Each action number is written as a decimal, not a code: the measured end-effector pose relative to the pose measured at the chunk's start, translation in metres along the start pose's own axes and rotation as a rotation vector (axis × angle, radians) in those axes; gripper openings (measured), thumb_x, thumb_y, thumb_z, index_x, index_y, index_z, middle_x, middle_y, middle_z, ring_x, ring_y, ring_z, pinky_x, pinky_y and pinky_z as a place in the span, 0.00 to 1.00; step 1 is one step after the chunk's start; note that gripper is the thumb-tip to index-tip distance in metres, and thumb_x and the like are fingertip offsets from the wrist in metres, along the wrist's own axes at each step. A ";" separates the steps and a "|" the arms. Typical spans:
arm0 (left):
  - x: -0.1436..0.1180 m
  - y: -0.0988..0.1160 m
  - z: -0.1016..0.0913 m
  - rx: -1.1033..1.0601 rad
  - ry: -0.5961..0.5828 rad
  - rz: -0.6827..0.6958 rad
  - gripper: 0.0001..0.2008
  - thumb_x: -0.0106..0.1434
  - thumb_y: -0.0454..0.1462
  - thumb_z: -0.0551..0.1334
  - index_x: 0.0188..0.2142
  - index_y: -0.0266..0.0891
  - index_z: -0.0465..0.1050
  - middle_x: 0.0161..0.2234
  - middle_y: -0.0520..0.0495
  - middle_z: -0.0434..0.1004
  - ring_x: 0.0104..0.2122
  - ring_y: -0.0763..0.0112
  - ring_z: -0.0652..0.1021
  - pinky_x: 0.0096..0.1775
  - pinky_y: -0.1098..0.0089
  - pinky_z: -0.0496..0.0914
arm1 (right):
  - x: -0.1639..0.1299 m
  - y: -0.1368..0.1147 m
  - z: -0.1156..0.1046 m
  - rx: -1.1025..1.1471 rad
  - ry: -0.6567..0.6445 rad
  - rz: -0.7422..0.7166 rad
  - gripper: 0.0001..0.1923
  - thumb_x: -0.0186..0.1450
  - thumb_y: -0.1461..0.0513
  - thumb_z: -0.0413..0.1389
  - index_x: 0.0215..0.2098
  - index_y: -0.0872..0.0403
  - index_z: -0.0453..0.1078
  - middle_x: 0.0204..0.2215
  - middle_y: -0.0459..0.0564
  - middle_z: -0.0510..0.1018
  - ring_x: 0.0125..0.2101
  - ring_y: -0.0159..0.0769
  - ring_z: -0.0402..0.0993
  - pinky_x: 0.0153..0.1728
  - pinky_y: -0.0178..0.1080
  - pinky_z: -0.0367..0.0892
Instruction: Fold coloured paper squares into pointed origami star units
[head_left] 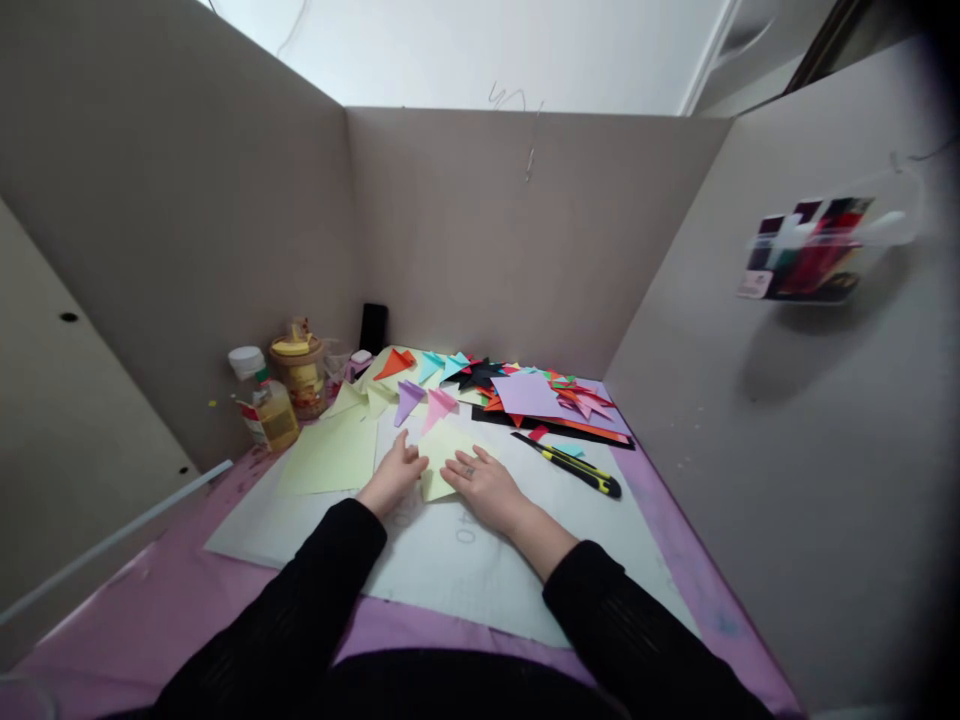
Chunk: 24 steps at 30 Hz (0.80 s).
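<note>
Walled by grey partitions, our white mat (pixel 465 570) at frame centre holds a yellow paper (pixel 444 455) we judge mid-fold; left hand (pixel 394 476) and right hand (pixel 484 486) press it flat, fingers spread, a sharp crease likely next.

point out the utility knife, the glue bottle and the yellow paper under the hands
utility knife (pixel 576 466), head view, middle of its yellow and black handle
glue bottle (pixel 271 414), head view, on its yellow body
yellow paper (pixel 443 452), head view, bare part between the two hands

The scene is lit softly from above, edges are bent by wide-angle distortion, and the right corner is darkened.
</note>
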<state>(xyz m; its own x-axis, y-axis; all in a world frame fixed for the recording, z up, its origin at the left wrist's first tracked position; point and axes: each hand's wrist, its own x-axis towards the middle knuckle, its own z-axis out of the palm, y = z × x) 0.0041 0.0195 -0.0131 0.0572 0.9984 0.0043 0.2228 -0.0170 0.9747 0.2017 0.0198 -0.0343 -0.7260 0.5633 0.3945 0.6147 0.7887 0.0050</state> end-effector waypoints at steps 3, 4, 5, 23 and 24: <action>-0.013 -0.002 -0.006 0.450 0.111 0.364 0.25 0.59 0.34 0.57 0.56 0.34 0.60 0.56 0.35 0.63 0.54 0.56 0.66 0.54 0.54 0.59 | -0.001 -0.002 -0.001 0.047 -0.156 0.073 0.21 0.64 0.67 0.49 0.55 0.51 0.63 0.53 0.55 0.69 0.54 0.45 0.65 0.53 0.52 0.58; -0.020 -0.002 -0.007 0.563 0.037 0.487 0.19 0.60 0.34 0.56 0.52 0.36 0.66 0.55 0.38 0.65 0.56 0.57 0.64 0.56 0.53 0.58 | -0.002 -0.003 -0.003 0.070 -0.177 0.087 0.23 0.63 0.67 0.49 0.56 0.51 0.62 0.54 0.54 0.68 0.55 0.45 0.63 0.53 0.52 0.58; -0.026 -0.003 -0.007 0.660 -0.072 0.576 0.15 0.61 0.34 0.55 0.48 0.39 0.69 0.52 0.41 0.69 0.55 0.57 0.65 0.56 0.53 0.57 | -0.003 -0.003 -0.006 0.096 -0.185 0.098 0.24 0.63 0.67 0.49 0.57 0.50 0.61 0.55 0.54 0.67 0.56 0.45 0.62 0.53 0.52 0.57; -0.050 0.008 0.000 1.058 -0.135 0.519 0.10 0.62 0.34 0.54 0.30 0.39 0.74 0.29 0.45 0.76 0.34 0.62 0.73 0.39 0.63 0.63 | -0.017 0.019 -0.016 0.510 0.002 0.131 0.07 0.61 0.62 0.56 0.35 0.50 0.76 0.37 0.47 0.80 0.41 0.35 0.73 0.45 0.38 0.66; -0.051 0.010 0.003 1.072 -0.116 0.493 0.10 0.62 0.34 0.55 0.29 0.39 0.74 0.28 0.44 0.76 0.34 0.62 0.73 0.39 0.63 0.62 | -0.017 0.020 -0.017 0.548 0.005 0.172 0.06 0.61 0.62 0.56 0.33 0.51 0.76 0.36 0.47 0.80 0.40 0.35 0.73 0.45 0.38 0.66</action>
<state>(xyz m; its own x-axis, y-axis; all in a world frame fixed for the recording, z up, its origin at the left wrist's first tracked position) 0.0061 -0.0321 -0.0043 0.4406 0.8613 0.2530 0.8505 -0.4907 0.1892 0.2315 0.0220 -0.0248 -0.6273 0.6945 0.3522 0.4733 0.6992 -0.5358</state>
